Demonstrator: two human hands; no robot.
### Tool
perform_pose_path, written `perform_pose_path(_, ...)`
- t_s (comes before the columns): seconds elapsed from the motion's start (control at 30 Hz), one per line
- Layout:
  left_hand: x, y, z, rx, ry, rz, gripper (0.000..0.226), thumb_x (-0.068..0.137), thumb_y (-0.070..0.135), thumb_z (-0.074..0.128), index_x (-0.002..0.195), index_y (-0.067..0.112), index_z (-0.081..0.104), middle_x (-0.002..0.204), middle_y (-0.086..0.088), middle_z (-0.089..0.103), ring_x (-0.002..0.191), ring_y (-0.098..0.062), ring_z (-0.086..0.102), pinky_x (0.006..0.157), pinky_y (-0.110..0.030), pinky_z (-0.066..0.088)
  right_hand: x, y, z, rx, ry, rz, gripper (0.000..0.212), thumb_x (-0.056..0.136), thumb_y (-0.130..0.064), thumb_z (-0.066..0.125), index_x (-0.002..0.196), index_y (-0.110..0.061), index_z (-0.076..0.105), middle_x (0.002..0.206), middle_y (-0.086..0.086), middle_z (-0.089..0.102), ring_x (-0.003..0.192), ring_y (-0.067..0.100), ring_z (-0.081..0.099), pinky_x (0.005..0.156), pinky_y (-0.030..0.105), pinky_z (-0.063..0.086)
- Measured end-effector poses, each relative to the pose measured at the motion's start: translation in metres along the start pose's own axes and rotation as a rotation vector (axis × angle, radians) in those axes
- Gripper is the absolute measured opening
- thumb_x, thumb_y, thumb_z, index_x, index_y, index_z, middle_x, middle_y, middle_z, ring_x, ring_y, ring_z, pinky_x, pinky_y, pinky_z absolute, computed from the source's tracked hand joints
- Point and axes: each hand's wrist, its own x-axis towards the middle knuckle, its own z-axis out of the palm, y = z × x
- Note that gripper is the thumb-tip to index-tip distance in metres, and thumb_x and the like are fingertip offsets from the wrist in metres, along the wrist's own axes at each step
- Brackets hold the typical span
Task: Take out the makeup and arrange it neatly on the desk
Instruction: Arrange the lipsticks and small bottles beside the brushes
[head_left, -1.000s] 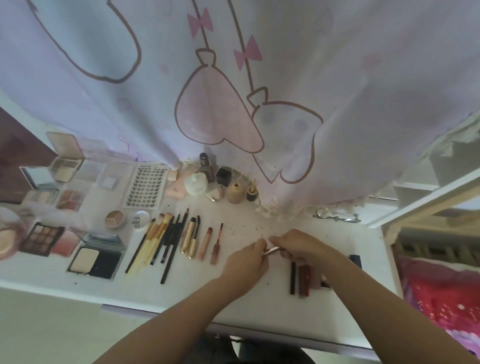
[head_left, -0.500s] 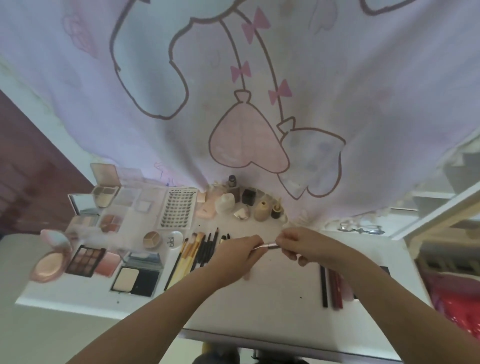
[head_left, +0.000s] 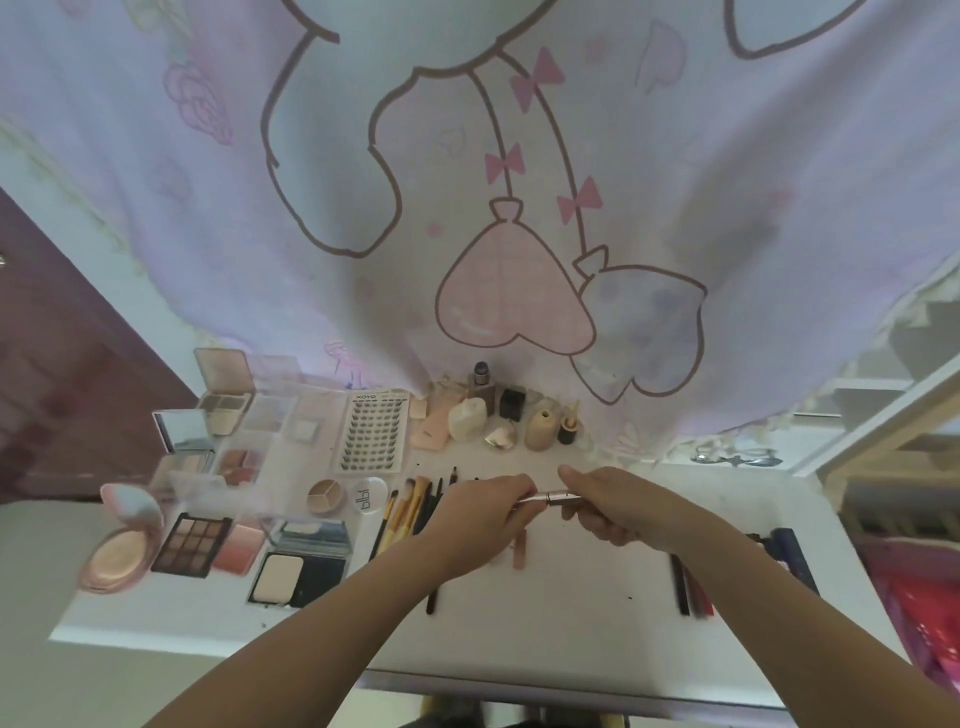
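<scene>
White desk (head_left: 571, 623) with palettes (head_left: 191, 543), brushes (head_left: 410, 512), bottles (head_left: 537, 430).

- Left hand (head_left: 488, 512) and right hand (head_left: 618, 506) pinch opposite ends of a thin metallic tube (head_left: 550, 499) above the desk (head_left: 571, 623).
- Brushes (head_left: 410, 512) lie side by side under the left wrist.
- Palettes (head_left: 192, 543) fill the desk's left end.
- Bottles (head_left: 537, 428) line the back edge, under the curtain (head_left: 467, 182).
- Dark pencils (head_left: 685, 587) lie near the right edge.

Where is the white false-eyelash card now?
Head view: the white false-eyelash card lies at the desk's back left, behind the round three-colour concealer pot.
</scene>
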Motion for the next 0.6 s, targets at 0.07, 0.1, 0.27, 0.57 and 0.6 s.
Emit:
perform_pose_path(0.07, 0.0, -0.001, -0.002, 0.003, 0.001, -0.003, 0.031, 0.099, 0.044, 0.034, 0.107, 0.022, 0.054, 0.083, 0.008, 0.057, 0.069, -0.008, 0.048, 0.061, -0.023, 0.031, -0.001, -0.002, -0.001, -0.004, -0.024, -0.046, 0.033, 0.098, -0.038, 0.044, 0.088, -0.01, 0.059, 0.057, -0.004, 0.047, 0.046, 0.007, 0.037, 0.044, 0.017, 0.027)
perform_pose_path(0.1, 0.0, -0.002, -0.002, 0.0, 0.001, -0.008, 0.031, 0.099, 0.044, 0.034, 0.107, 0.022, 0.054, 0.083, 0.008, 0.057, 0.068, -0.008, 0.048, 0.06, -0.023, 0.031, -0.002, -0.003, -0.001, -0.001, -0.033, -0.058, 0.026, 0.097, -0.034, 0.047, 0.091, -0.011, 0.058, 0.063, -0.003, 0.05, 0.049, 0.006, 0.04, 0.045, 0.017, 0.029)
perform_pose_path(0.27, 0.002, 0.001, -0.003, -0.013, 0.018, -0.01, 0.03, 0.099, 0.042, 0.035, 0.106, 0.021, 0.055, 0.08, 0.008, 0.055, 0.068, -0.01, 0.049, 0.06, -0.024, 0.035, 0.0, -0.004, -0.001, 0.029, 0.004, 0.021, 0.048, 0.097, -0.05, 0.038, 0.089, -0.009, 0.06, 0.055, -0.003, 0.045, 0.043, 0.008, 0.034, 0.043, 0.017, 0.024)
perform_pose_path(0.57, 0.008, 0.012, 0.001, -0.039, 0.045, -0.025, 0.03, 0.099, 0.042, 0.037, 0.105, 0.019, 0.056, 0.084, 0.003, 0.06, 0.072, -0.015, 0.055, 0.066, -0.029, 0.042, 0.0, -0.004, -0.018, 0.019, -0.054, 0.01, 0.04, 0.098, -0.043, 0.041, 0.088, -0.01, 0.061, 0.057, -0.003, 0.045, 0.044, 0.007, 0.033, 0.041, 0.016, 0.022)
perform_pose_path(0.6, 0.009, 0.013, 0.002, -0.037, 0.048, -0.024, 0.031, 0.099, 0.042, 0.037, 0.105, 0.019, 0.056, 0.085, 0.003, 0.061, 0.072, -0.015, 0.055, 0.066, -0.029, 0.042, 0.001, -0.004, -0.02, 0.006, -0.069, -0.006, 0.037, 0.099, -0.04, 0.042, 0.088, -0.009, 0.061, 0.057, -0.003, 0.045, 0.045, 0.006, 0.033, 0.041, 0.017, 0.023)
